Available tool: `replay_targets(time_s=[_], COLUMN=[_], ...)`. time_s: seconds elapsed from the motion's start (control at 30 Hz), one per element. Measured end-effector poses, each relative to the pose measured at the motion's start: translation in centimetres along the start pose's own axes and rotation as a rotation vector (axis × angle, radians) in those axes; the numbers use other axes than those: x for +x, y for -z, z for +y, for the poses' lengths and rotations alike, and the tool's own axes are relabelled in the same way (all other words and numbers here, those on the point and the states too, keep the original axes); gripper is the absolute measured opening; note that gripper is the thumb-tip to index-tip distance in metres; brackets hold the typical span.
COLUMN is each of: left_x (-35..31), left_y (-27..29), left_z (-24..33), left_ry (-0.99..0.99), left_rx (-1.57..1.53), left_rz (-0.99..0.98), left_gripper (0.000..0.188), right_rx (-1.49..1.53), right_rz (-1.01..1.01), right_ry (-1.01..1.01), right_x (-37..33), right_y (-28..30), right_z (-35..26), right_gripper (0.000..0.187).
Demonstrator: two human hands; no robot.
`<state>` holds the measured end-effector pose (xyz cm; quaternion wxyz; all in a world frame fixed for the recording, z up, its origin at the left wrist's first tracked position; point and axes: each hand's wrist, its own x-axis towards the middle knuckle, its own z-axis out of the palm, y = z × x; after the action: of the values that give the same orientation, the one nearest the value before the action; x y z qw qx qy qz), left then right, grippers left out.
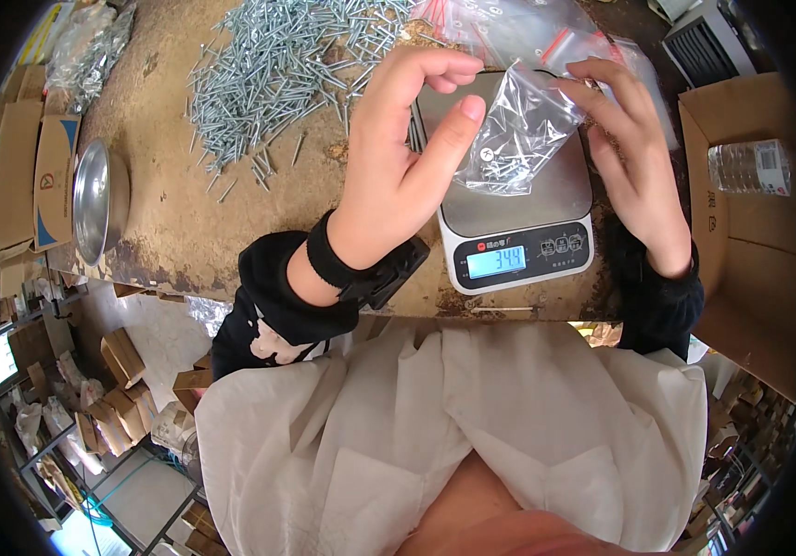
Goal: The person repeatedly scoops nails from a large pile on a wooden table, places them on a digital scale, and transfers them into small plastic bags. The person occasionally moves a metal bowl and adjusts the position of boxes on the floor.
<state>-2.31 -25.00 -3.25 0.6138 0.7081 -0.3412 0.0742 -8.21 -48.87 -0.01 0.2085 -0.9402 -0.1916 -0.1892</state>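
A: Where's the clear bag (529, 125)?

B: On the steel plate of the scale (560, 208), with screws (506, 172) gathered in its end nearest the scale's display (497, 262). Glare and creases blur them, so I can't count them

A: What else is hard to see?

B: The left hand (407, 153) covers part of the scale's left edge. The right hand (634, 153) overlaps the bag's right edge, and I can't tell whether its fingertips touch the film. The bag's mouth is hard to pick out too. Left of the scale's far end, the screw pile (273, 79) is cut off by the top of the view

A: Which way does the bag point?

B: Its long axis runs roughly from the display side to the scale's far side, slanting right, with the crumpled end farthest from the display

A: And each grip?

B: Both spread. The left thumb stands apart from the curled fingers, beside the bag; the right thumb and fingers are parted too

A: Anything right of the scale?

B: A carton (750, 287) beside the bench (171, 218), with a clear bottle (755, 168) in it
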Motion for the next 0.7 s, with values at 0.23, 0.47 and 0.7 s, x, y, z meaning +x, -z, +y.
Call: replay_targets(time_s=[0.23, 0.47, 0.7], left_x=[0.1, 0.4, 0.0], left_y=[0.1, -0.2, -0.1], left_z=[0.1, -0.3, -0.3], left_ry=[-0.02, -0.093, 0.006], left_rx=[0.02, 0.018, 0.022], left_rz=[-0.012, 0.051, -0.039], left_gripper=[0.021, 0.019, 0.021], right_rx=[-0.1, -0.18, -0.134], right_rz=[-0.025, 0.373, 0.441], right_ry=[0.031, -0.08, -0.047], right_x=[-0.2, -0.1, -0.3], right_y=[-0.5, 1.0, 0.7], right_z=[0.3, 2.3, 2.0], right_gripper=[0.026, 0.014, 0.009])
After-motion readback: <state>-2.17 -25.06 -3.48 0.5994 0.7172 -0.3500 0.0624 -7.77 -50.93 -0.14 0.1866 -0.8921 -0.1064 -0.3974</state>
